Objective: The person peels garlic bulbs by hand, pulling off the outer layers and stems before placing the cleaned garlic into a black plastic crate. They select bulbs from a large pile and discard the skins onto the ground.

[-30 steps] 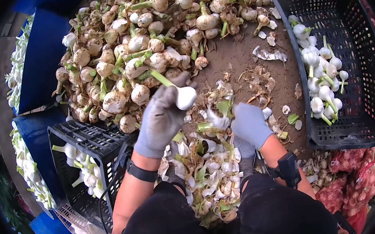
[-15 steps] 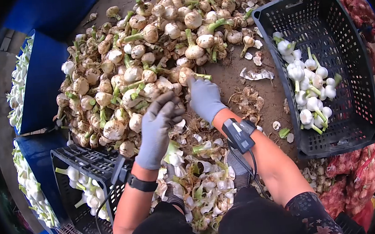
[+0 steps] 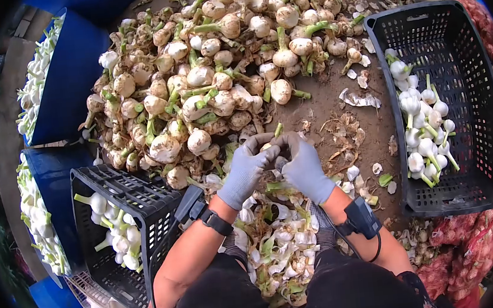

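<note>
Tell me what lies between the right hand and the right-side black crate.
The head view shows brown ground, strewn with dry skins, pale bits and a green scrap, between the right hand and crate.

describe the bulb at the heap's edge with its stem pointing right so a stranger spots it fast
Find the garlic heap, then its edge beyond the right hand. The bulb lies there beside bare soil. Its green stem points right over that soil, while the neighbour above has its stem pointing up.

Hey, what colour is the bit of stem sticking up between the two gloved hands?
The stem is green; the head view, the only one, shows it.
</note>
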Available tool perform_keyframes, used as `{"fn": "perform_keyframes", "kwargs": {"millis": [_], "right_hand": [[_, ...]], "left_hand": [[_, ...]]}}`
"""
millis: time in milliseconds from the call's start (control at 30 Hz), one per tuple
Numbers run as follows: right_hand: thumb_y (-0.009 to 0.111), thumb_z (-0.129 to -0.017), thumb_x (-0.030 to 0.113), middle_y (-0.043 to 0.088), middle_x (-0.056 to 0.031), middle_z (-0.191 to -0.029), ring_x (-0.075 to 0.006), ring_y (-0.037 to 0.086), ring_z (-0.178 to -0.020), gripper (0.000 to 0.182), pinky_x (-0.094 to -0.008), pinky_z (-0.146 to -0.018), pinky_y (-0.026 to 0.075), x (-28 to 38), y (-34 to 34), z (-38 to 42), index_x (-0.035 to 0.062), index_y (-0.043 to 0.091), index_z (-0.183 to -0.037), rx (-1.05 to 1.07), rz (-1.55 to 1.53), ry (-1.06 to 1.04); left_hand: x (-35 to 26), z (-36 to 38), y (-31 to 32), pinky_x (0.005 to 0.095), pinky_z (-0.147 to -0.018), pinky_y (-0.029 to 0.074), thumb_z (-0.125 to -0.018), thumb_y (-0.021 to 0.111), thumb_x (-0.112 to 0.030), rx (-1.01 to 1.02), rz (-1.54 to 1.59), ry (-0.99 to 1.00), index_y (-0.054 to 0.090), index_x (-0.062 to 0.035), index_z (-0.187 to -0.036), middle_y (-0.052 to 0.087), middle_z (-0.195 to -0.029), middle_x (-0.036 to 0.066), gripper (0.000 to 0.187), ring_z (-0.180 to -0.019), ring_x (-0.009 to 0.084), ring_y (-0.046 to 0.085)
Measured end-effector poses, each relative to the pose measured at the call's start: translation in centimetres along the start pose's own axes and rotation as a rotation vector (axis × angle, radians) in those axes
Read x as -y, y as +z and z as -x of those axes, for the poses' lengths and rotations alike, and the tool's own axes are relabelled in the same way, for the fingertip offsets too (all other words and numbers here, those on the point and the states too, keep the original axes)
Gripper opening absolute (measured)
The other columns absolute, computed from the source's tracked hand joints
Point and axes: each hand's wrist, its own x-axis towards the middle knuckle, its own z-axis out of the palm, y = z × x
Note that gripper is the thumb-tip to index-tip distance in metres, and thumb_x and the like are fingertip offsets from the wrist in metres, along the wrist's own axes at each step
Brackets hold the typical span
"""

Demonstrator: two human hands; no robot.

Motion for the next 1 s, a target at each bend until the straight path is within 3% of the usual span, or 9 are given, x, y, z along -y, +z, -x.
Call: {"fn": "perform_keyframes", "kwargs": {"millis": [67, 100, 200, 267, 367, 500, 767, 900, 1000], "right_hand": [[0.062, -0.089, 0.004, 0.067, -0.0087, -0.090, -0.0159, 0.064, -0.078, 0.020, -0.0261, -0.068, 0.053, 0.5, -0.9, 1.2, 0.0020, 0.057, -0.108, 0.043, -0.380, -0.044], [0.051, -0.093, -0.002, 0.066, -0.0074, -0.095, -0.0132, 0.064, -0.075, 0.025, -0.0220, -0.064, 0.054, 3.1, -2.7, 1.2, 0.0005, 0.056, -0.117, 0.062, -0.636, 0.247], [0.049, -0.097, 0.003, 0.065, -0.0079, -0.096, -0.0108, 0.063, -0.065, 0.025, -0.0212, -0.058, 0.053, 3.7, -5.0, 0.9, -0.0003, 0.058, -0.120, 0.172, -0.400, 0.378], [0.051, -0.099, 0.013, 0.066, -0.0066, -0.085, -0.0085, 0.059, -0.056, 0.025, -0.0209, -0.051, 0.050, 2.0, -3.7, 1.0, 0.0007, 0.061, -0.118, 0.256, -0.293, 0.038], [0.051, -0.100, 0.018, 0.065, -0.0051, -0.075, -0.0067, 0.056, -0.053, 0.026, -0.0205, -0.047, 0.046, 5.0, -3.3, 1.0, -0.0001, 0.064, -0.112, 0.265, -0.281, 0.253], [0.054, -0.100, 0.026, 0.063, -0.0045, -0.066, -0.0075, 0.051, -0.047, 0.031, -0.0217, -0.044, 0.041, 5.1, -3.6, 2.2, -0.0019, 0.064, -0.105, 0.258, -0.431, 0.285], [0.051, -0.101, 0.031, 0.060, -0.0043, -0.062, -0.0076, 0.050, -0.047, 0.034, -0.0231, -0.043, 0.039, 5.7, -2.9, 2.8, -0.0026, 0.060, -0.099, 0.263, -0.390, 0.414], [0.047, -0.101, 0.022, 0.065, -0.0072, -0.079, -0.0089, 0.057, -0.060, 0.027, -0.0218, -0.055, 0.048, 6.2, -3.0, 3.9, -0.0015, 0.061, -0.105, 0.309, -0.491, 0.341], [0.048, -0.101, 0.019, 0.065, -0.0064, -0.090, -0.0075, 0.058, -0.070, 0.029, -0.0222, -0.060, 0.049, 5.6, -3.5, 3.7, -0.0032, 0.059, -0.116, 0.321, -0.522, 0.357]], "left_hand": [[-0.7, 0.8, 0.1, 0.0250, -0.078, 0.054, -0.091, 0.068, -0.016, 0.005, 0.037, 0.003, 0.046, 0.0050, -0.133, 0.060, -0.114, 0.009, 0.052, -0.091, 0.0125, 0.062], [-0.9, 1.2, 0.0, 0.0258, -0.081, 0.053, -0.091, 0.068, -0.016, 0.016, 0.064, 0.012, 0.046, 0.0053, -0.133, 0.060, -0.115, 0.009, 0.052, -0.093, 0.0123, 0.062], [-0.5, 1.5, 0.4, 0.0283, -0.088, 0.051, -0.091, 0.067, -0.016, 0.024, -0.162, 0.161, 0.045, 0.0046, -0.134, 0.062, -0.112, 0.008, 0.053, -0.095, 0.0138, 0.062], [-1.4, 2.2, 1.9, 0.0289, -0.092, 0.048, -0.091, 0.066, -0.016, 0.057, -0.267, 0.253, 0.042, 0.0037, -0.138, 0.061, -0.114, 0.009, 0.056, -0.100, 0.0155, 0.060], [-1.6, 2.6, 1.6, 0.0291, -0.094, 0.046, -0.091, 0.065, -0.014, 0.153, -0.164, 0.129, 0.045, 0.0043, -0.136, 0.058, -0.120, 0.010, 0.052, -0.107, 0.0151, 0.057], [-2.3, 2.5, 0.5, 0.0310, -0.097, 0.045, -0.089, 0.063, -0.009, -0.051, -0.630, 0.406, 0.064, -0.0009, -0.118, 0.061, -0.123, 0.015, 0.030, -0.116, 0.0200, 0.057], [-1.8, 3.5, 1.5, 0.0286, -0.093, 0.048, -0.093, 0.060, -0.010, 0.007, -0.331, 0.133, 0.060, 0.0023, -0.121, 0.064, -0.118, 0.007, 0.031, -0.102, 0.0125, 0.060], [-2.1, 3.7, 1.3, 0.0268, -0.092, 0.047, -0.090, 0.061, -0.003, -0.021, -0.227, 0.124, 0.059, 0.0030, -0.120, 0.062, -0.117, 0.007, 0.031, -0.104, 0.0124, 0.058], [-2.0, 3.3, 0.9, 0.0299, -0.094, 0.047, -0.085, 0.067, -0.004, -0.072, -0.539, 0.401, 0.065, 0.0007, -0.114, 0.058, -0.127, 0.012, 0.029, -0.111, 0.0176, 0.058]]}}
